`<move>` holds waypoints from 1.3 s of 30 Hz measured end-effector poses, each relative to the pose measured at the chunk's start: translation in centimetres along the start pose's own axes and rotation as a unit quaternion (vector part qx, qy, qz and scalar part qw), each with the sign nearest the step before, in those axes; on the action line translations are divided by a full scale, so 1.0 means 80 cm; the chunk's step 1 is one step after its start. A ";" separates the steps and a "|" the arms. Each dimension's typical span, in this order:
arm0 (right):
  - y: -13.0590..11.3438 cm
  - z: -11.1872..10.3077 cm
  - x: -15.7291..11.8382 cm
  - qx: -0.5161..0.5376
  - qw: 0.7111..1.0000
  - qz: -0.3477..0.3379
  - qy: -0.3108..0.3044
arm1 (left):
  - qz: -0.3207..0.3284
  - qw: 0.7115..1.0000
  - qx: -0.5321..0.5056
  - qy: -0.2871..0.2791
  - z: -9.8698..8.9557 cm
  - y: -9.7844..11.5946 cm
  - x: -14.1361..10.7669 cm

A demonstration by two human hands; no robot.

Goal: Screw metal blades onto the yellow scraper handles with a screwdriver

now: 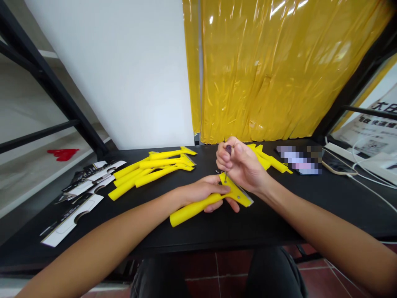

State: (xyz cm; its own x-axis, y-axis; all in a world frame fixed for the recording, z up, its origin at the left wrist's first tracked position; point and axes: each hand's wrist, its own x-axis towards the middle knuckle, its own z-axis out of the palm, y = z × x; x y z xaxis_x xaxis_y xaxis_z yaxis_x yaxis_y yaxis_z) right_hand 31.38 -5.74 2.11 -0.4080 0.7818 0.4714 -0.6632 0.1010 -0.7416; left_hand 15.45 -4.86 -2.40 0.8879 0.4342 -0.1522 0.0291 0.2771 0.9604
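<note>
Above the worktop [341,194], the closed left hand [211,190] grips the yellow scraper [195,209], handle angled toward the near left, while the right hand [242,165], curled round a screwdriver [228,149], is over its head.

Cards [85,188]: laid on the bench [313,211] — left
Scraper pile [156,175]: set between cards and held scraper [195,208]
Phone [338,167]: placed far right

2 bare hands [243,164], 1 dark-handled metal screwdriver [228,149], at least 7 yellow long-handled scrapers [195,208], at least 3 black-and-white cardboard sleeves [63,229], and 1 flat dark-screened phone [338,162] are visible.
</note>
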 end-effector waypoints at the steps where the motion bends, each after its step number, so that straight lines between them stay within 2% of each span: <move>1: 0.004 0.000 0.001 -0.009 1.000 -0.011 0.015 | -0.001 1.000 -0.011 0.004 -0.001 0.001 0.000; 6: 0.013 -0.004 0.000 -0.054 0.997 -0.014 0.054 | 0.005 0.999 -0.032 0.026 -0.007 -0.002 0.004; 11: 0.006 -0.008 0.001 -0.049 0.998 0.019 0.024 | 0.023 1.000 -0.013 -0.006 -0.004 -0.005 0.002; 16: -0.004 -0.008 0.000 -0.052 0.995 0.079 -0.017 | 0.012 0.999 0.009 -0.037 -0.001 -0.002 -0.002; 22: -0.005 -0.009 0.004 -0.042 0.997 0.064 0.023 | 0.033 0.999 0.002 0.008 -0.004 -0.005 0.003; 30: -0.001 -0.013 0.014 -0.011 0.995 0.008 0.096 | 0.094 0.986 -0.016 0.133 -0.018 -0.012 0.009; 34: 0.003 -0.015 0.012 -0.012 0.995 -0.015 0.100 | 0.118 0.983 -0.016 0.143 -0.020 -0.016 0.011; 39: 0.005 -0.018 0.010 -0.069 0.993 -0.015 0.091 | 0.098 0.987 -0.003 0.129 -0.019 -0.015 0.010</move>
State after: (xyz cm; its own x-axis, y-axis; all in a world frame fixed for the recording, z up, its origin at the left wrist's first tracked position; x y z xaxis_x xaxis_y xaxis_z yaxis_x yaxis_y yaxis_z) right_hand 31.65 -4.18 1.53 -0.2608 0.8738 0.4105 -0.5764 0.2001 -0.7923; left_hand 15.41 -3.52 -4.07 0.7293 0.6839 -0.0184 -0.1358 0.1711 0.9759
